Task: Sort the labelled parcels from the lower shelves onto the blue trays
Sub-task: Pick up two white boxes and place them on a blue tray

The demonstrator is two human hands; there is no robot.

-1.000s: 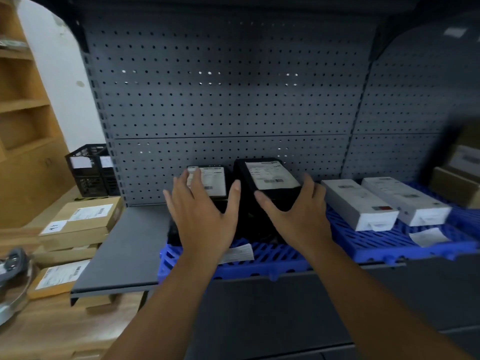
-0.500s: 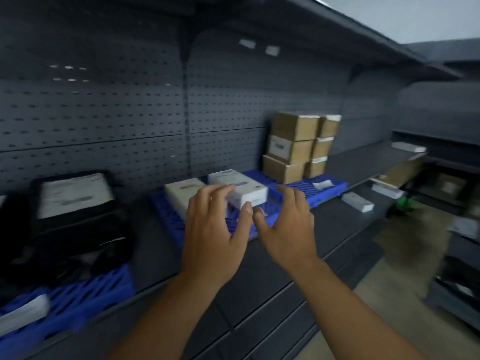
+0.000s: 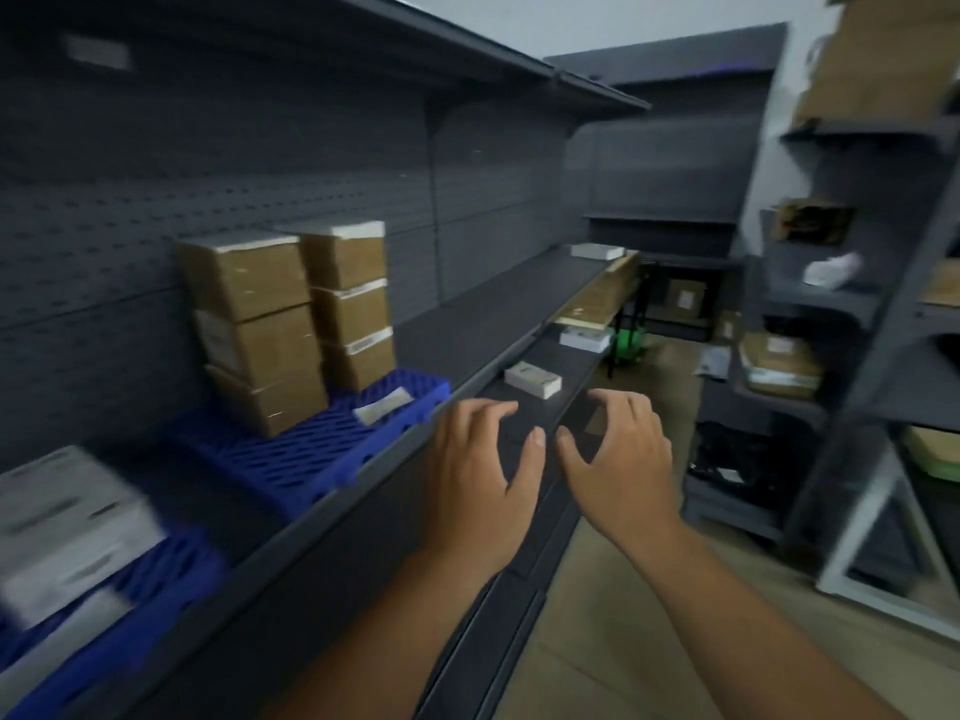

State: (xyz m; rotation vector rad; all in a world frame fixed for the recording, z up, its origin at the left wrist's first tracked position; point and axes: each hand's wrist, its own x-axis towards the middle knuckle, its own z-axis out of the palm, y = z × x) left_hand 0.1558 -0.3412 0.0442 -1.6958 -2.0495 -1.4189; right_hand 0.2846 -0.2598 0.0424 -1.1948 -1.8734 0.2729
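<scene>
Two hands are in view, and both are empty. One second ago they lay flat against two black parcels on a blue tray; the view has since swung right along the shelving and those parcels are out of frame. That placement is judged complete, and the approach to the next pick-up has begun.

Left hand [image 3: 483, 470]: fingers loosely curled, thumb extended, touching nothing. Right hand [image 3: 618, 459]: the same posture. The thumbs are close together but apart. Both hands are held out past the front edge of the upper shelf, above the lower shelf [image 3: 582, 371].

Task items:
- A small white parcel [image 3: 532, 379] lies on the lower shelf, just beyond the fingertips and not touched. It is the probable next item.
- A second white parcel [image 3: 584, 339] lies farther along the same shelf.
- The nearest blue tray [image 3: 311, 459] carries stacked brown boxes [image 3: 254, 330] and has free space at its front.

Motion blur prevents reading any label, so the destination tray cannot be confirmed.
</scene>
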